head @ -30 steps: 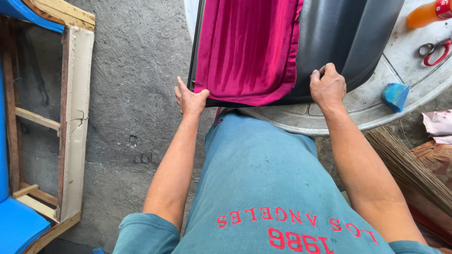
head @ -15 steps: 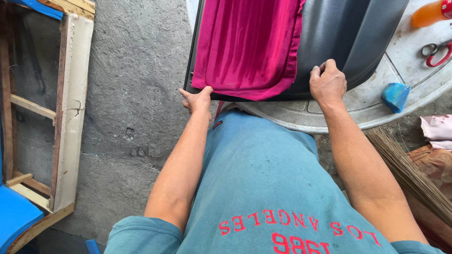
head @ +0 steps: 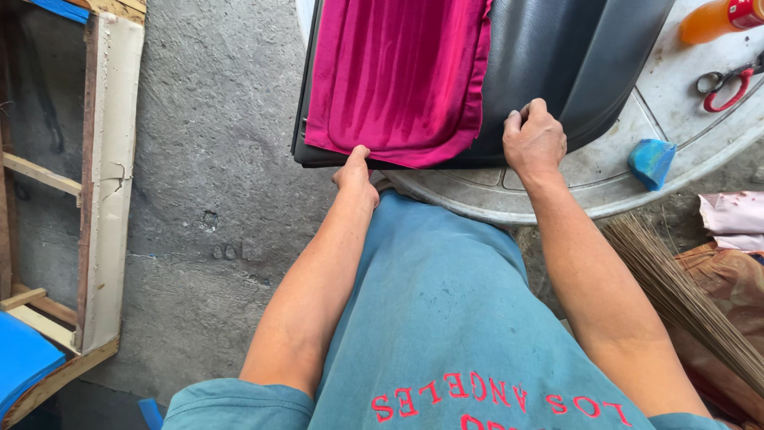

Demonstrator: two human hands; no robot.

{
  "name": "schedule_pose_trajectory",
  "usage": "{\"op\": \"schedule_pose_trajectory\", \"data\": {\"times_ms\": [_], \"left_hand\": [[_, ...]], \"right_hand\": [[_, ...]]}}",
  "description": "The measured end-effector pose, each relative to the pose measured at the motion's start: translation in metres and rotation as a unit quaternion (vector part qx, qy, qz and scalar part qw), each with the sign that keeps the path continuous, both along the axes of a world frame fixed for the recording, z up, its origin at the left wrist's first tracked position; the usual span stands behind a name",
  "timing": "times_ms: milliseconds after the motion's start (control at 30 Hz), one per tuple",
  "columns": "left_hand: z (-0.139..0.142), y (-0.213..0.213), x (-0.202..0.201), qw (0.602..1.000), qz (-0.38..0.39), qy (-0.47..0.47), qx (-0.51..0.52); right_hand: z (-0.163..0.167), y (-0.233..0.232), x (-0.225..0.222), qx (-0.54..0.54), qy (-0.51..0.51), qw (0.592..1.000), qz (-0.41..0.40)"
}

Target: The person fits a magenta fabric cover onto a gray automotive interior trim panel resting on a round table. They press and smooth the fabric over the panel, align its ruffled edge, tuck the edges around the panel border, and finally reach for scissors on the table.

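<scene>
Hands work a black vinyl panel (head: 549, 56) lying on the round white desk (head: 629, 171): left hand (head: 356, 171) pinches the magenta cloth's (head: 398, 72) hem, right hand (head: 533, 139) clamps the panel's edge. Keeping the hem taut looks wise.

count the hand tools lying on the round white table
1: red-handled scissors at the table's far right edge, beside an orange bottle. The black panel with magenta cloth, which both hands touch, may hide others.

Cloth (head: 398, 76) on cushion (head: 549, 56) atop table (head: 637, 171); scissors (head: 724, 84) right, frame (head: 103, 183) left.
</scene>
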State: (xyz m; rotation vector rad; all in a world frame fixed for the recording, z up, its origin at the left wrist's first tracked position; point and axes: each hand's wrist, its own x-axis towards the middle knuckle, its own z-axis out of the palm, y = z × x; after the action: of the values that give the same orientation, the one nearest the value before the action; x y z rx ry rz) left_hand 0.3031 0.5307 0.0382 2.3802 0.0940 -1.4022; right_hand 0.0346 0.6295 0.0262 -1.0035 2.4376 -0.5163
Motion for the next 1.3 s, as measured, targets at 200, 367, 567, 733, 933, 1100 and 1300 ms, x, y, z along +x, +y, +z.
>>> {"op": "schedule_pose_trajectory", "data": {"times_ms": [200, 367, 567, 733, 933, 1100, 1300], "left_hand": [[-0.007, 0.011, -0.02, 0.998, -0.014, 0.055, 0.02], [-0.001, 0.025, -0.04, 0.992, -0.005, 0.118, 0.054], [-0.015, 0.041, -0.064, 0.983, 0.008, 0.169, 0.069], [-0.021, 0.051, -0.086, 0.994, -0.047, 0.098, 0.029], [-0.013, 0.048, -0.103, 0.993, -0.058, 0.078, 0.072], [-0.011, 0.051, -0.108, 0.992, -0.066, 0.09, 0.064], [-0.006, 0.054, -0.089, 0.969, -0.158, 0.157, 0.107]], "right_hand": [[-0.002, 0.002, 0.001, 0.0, -0.001, 1.0, -0.002], [-0.003, 0.005, 0.001, -0.023, 0.014, 1.0, 0.003], [-0.004, 0.005, 0.0, -0.012, 0.015, 1.0, 0.008], [-0.002, 0.004, 0.001, 0.004, 0.01, 1.0, 0.006], [0.002, 0.001, 0.003, -0.001, 0.016, 1.0, 0.001], [-0.001, 0.002, 0.002, -0.001, 0.02, 1.0, -0.007], [0.0, 0.002, 0.004, -0.003, 0.02, 1.0, -0.002]]}}
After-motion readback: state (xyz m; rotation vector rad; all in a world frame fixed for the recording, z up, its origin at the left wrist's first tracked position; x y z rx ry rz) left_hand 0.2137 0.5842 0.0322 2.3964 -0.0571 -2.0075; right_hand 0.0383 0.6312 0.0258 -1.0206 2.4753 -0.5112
